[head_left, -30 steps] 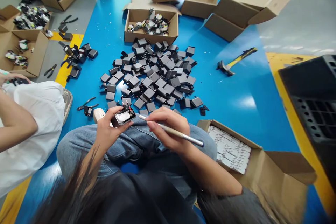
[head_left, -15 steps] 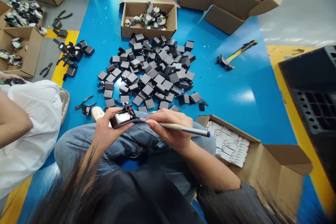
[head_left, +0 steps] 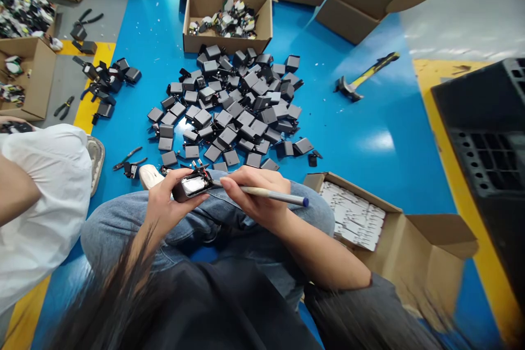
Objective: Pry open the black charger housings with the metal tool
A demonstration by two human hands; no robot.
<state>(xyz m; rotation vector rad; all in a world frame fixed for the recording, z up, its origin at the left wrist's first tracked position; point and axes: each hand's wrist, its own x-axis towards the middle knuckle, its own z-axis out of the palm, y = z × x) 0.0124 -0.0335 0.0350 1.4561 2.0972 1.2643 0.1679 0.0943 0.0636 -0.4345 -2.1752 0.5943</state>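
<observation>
My left hand point(head_left: 167, 203) is closed around a dark grey power adapter point(head_left: 183, 190) with one end open. White material, thin red wires and metal prongs show at that opening. In my right hand point(head_left: 262, 197) is a slim pen-shaped tool point(head_left: 275, 195) with a pale shaft and a blue rear end. Its front end reaches the open side of the adapter, where the exact tip is hard to make out. Both hands are above my crossed legs. Ahead of them a big heap of similar grey adapters point(head_left: 246, 118) lies on the blue floor.
Beyond the heap stands a cardboard box point(head_left: 227, 44) of white and dark parts. A hammer point(head_left: 361, 79) lies at right, near a black crate point(head_left: 471, 98). By my right knee is a box of white pieces point(head_left: 353, 213). Pliers point(head_left: 128, 158) and a person in white point(head_left: 49, 175) are at left.
The tool and my right hand have shifted slightly left, toward the adapter. The whole view has moved a little; my left hand keeps its hold.
</observation>
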